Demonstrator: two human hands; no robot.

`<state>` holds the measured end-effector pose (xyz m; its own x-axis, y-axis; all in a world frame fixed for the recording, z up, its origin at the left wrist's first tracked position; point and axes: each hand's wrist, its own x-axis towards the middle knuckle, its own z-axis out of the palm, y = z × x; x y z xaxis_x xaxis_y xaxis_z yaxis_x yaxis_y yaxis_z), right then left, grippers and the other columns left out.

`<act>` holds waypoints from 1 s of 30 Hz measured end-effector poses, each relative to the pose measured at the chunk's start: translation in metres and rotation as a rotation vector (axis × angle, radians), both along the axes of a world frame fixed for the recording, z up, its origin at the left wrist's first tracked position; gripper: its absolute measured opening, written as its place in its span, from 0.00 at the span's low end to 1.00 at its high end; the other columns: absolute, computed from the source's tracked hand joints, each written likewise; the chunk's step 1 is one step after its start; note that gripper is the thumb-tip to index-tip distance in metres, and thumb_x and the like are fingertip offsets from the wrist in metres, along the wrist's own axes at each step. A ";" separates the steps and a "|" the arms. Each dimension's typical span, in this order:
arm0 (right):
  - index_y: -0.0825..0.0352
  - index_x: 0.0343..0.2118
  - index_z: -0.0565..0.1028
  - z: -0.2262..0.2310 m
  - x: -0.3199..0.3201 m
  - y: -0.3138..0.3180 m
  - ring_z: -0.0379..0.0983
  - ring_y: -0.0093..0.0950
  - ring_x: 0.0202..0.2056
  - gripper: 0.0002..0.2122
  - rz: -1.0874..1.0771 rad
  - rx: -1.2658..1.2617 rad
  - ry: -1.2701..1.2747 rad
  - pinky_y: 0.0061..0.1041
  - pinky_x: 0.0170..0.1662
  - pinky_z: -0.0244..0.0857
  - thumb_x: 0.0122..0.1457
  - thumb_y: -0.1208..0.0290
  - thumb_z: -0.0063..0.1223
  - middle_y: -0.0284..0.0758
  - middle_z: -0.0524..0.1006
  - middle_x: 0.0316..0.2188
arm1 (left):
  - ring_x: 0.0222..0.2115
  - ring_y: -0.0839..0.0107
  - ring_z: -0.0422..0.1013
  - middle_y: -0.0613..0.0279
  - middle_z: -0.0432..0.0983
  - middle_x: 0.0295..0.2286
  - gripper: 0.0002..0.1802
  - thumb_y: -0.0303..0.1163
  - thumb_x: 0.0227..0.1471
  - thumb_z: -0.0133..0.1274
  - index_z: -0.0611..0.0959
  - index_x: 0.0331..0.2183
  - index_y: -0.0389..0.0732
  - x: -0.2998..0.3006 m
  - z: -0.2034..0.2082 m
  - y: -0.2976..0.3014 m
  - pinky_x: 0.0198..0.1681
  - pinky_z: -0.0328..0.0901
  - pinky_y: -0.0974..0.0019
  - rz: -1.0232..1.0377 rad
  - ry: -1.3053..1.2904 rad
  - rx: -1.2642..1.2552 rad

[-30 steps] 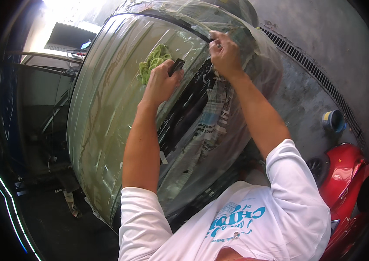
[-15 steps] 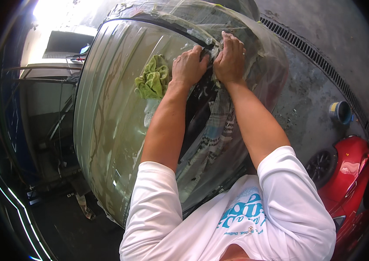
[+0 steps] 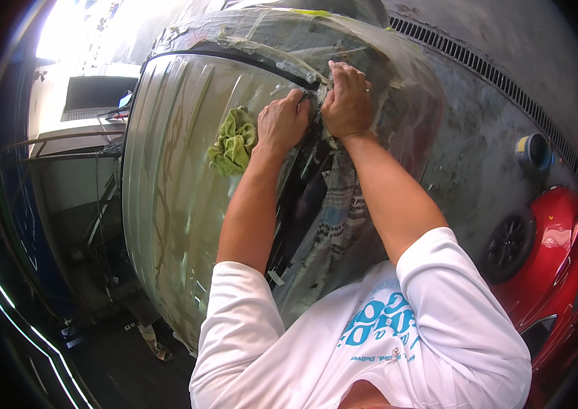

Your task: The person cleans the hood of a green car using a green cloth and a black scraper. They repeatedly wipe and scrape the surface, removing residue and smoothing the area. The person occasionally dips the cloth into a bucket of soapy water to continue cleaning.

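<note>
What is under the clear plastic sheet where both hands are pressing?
Under the plastic sheet, newspaper masks the car body below the hands. Under the left hand and right hand themselves, the surface is hidden.

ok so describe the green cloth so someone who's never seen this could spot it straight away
Start at the big pale car panel wrapped in clear plastic. The cloth lies crumpled on it, just beside the left hand. It is the only yellow-green, soft thing there.
</note>
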<state>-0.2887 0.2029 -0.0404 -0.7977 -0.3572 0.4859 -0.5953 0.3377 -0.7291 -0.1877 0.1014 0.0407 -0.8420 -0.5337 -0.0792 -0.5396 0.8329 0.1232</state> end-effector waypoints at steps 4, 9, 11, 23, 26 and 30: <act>0.60 0.57 0.78 -0.003 0.000 -0.001 0.71 0.39 0.61 0.23 0.005 0.009 -0.010 0.45 0.64 0.64 0.56 0.76 0.56 0.36 0.77 0.57 | 0.40 0.39 0.81 0.38 0.85 0.35 0.17 0.45 0.67 0.49 0.82 0.43 0.41 -0.009 0.004 0.001 0.45 0.72 0.39 -0.049 -0.120 -0.013; 0.62 0.53 0.80 -0.005 0.000 0.000 0.70 0.38 0.62 0.19 0.031 0.024 -0.036 0.45 0.65 0.61 0.57 0.72 0.58 0.36 0.76 0.58 | 0.41 0.37 0.80 0.36 0.84 0.36 0.18 0.46 0.68 0.48 0.83 0.43 0.42 -0.017 0.003 0.005 0.47 0.71 0.37 0.023 -0.156 -0.044; 0.62 0.51 0.80 -0.005 0.000 -0.001 0.70 0.38 0.62 0.18 0.031 0.015 -0.029 0.45 0.65 0.62 0.57 0.71 0.58 0.36 0.76 0.58 | 0.38 0.39 0.82 0.38 0.85 0.33 0.17 0.44 0.67 0.49 0.83 0.42 0.40 -0.015 0.000 0.005 0.45 0.73 0.39 -0.026 -0.115 -0.092; 0.62 0.44 0.83 -0.006 -0.002 -0.002 0.71 0.39 0.60 0.13 0.010 -0.007 -0.001 0.46 0.64 0.63 0.54 0.73 0.59 0.36 0.77 0.56 | 0.37 0.36 0.82 0.35 0.84 0.32 0.14 0.38 0.65 0.51 0.84 0.39 0.37 -0.016 -0.005 -0.005 0.43 0.75 0.38 -0.118 -0.115 -0.017; 0.62 0.44 0.84 -0.004 -0.002 0.000 0.72 0.39 0.59 0.14 0.000 -0.001 -0.013 0.45 0.62 0.64 0.53 0.75 0.58 0.35 0.78 0.55 | 0.38 0.36 0.82 0.34 0.84 0.32 0.15 0.38 0.65 0.51 0.84 0.38 0.36 -0.009 -0.006 0.004 0.43 0.75 0.38 -0.053 -0.102 -0.007; 0.62 0.43 0.85 -0.004 0.001 0.000 0.73 0.39 0.58 0.14 0.022 -0.026 -0.013 0.45 0.61 0.65 0.53 0.75 0.58 0.34 0.78 0.55 | 0.38 0.36 0.82 0.34 0.84 0.33 0.15 0.39 0.65 0.51 0.85 0.39 0.38 -0.013 -0.008 0.013 0.44 0.75 0.38 0.022 -0.107 -0.043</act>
